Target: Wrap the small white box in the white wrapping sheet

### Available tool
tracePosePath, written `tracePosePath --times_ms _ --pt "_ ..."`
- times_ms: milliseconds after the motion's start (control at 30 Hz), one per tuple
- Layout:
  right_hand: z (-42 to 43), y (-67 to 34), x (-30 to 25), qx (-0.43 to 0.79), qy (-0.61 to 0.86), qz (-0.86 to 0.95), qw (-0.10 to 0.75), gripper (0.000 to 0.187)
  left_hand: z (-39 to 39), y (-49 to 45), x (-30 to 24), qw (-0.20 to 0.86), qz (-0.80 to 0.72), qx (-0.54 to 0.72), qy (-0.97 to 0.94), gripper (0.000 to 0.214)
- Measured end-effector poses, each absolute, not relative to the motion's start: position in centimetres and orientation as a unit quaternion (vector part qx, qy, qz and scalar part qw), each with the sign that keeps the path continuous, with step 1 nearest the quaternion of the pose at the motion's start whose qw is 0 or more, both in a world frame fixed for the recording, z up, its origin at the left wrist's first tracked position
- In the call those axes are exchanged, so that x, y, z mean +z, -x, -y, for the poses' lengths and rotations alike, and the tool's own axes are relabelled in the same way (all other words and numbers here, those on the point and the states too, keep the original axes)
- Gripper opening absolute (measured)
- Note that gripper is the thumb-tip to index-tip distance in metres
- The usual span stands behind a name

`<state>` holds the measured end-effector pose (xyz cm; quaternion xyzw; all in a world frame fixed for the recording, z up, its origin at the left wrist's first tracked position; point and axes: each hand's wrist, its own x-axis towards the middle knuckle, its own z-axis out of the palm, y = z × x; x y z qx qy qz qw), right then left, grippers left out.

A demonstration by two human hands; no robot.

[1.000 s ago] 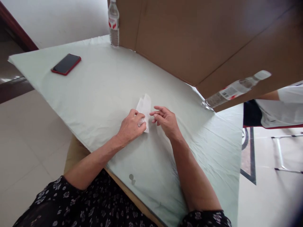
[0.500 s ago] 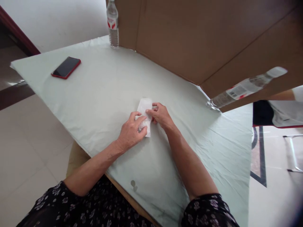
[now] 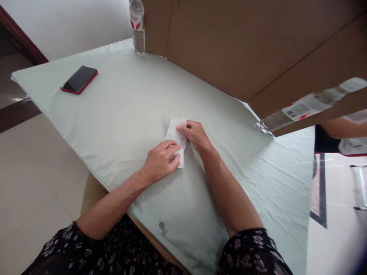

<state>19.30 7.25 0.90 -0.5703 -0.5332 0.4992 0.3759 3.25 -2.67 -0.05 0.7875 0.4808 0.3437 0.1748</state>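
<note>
A small white strip with a dotted texture, which looks like bubble wrap (image 3: 176, 133), is on the pale green cloth in front of me. My right hand (image 3: 196, 134) pinches its right edge, thumb on top and the other fingers beneath. Over the lower end curls my left hand (image 3: 162, 158), with its index finger and thumb closed on the wrap. Part of the strip is hidden under the left fingers, and I cannot make out whether anything is inside it.
A phone in a red case (image 3: 79, 80) lies at the far left of the table (image 3: 120, 91). One water bottle (image 3: 137, 28) stands at the back beside a tall cardboard panel (image 3: 206, 46); another bottle (image 3: 304, 107) is at the right. Beyond, another person's arm (image 3: 341, 126) shows.
My right hand has moved slightly up along the wrap, its thumb now further onto it. My left fingers have closed in over the lower end. The view has shifted a little.
</note>
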Motion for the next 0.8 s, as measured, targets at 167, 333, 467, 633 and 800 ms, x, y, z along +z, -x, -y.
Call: tracePosePath --times_ms 167,333,467,633,800 --pt "-7.0 -18.7 0.6 0.540 0.534 0.492 0.427 0.019 2.5 -3.2 -0.1 0.205 -0.481 0.346 -0.779 0.026" --pt "-5.4 -18.2 1.5 0.566 0.479 0.477 0.472 0.027 2.4 -3.2 0.0 0.223 -0.490 0.335 -0.773 0.023" --pt "-3.8 -18.1 2.4 0.542 0.466 0.505 0.484 0.031 2.7 -3.2 0.2 0.210 -0.520 0.332 -0.759 0.022" --pt "-2.0 -17.9 2.8 0.516 0.471 0.532 0.479 0.034 2.9 -3.1 0.3 0.202 -0.610 0.344 -0.684 0.037" --pt "0.8 -18.0 3.1 0.477 0.472 0.571 0.473 0.025 2.6 -3.0 -0.5 0.239 -0.608 0.371 -0.660 0.063"
